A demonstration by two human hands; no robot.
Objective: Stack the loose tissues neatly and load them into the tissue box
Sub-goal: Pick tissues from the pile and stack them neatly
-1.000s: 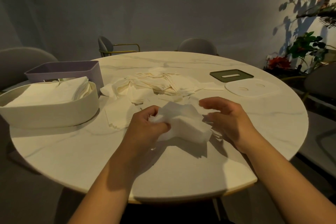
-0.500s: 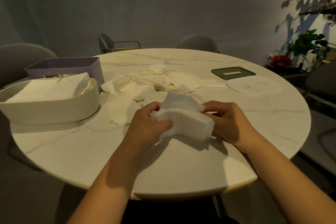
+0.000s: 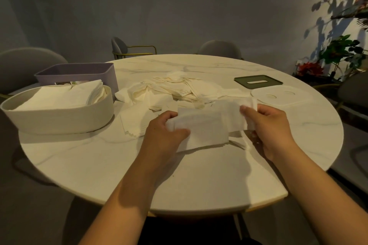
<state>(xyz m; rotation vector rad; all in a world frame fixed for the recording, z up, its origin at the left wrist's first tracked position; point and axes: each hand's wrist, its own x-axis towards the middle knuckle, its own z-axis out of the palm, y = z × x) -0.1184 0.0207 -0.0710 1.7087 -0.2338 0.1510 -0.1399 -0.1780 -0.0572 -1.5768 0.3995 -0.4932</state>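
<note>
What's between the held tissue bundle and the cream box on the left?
Nothing visible blocks it. Only flat loose tissues lie on the table between the tissue bundle and the cream box; its top is open, with a tissue stack already inside.

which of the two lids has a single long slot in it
The dark green rectangular lid, the one farther back. The white oval lid just in front of it has two round holes instead of a slot.

I see grey chairs (image 3: 220, 48) behind the round marble bench (image 3: 199, 175), and a leafy plant (image 3: 338, 49) above red flowers (image 3: 309, 68) at right.
</note>
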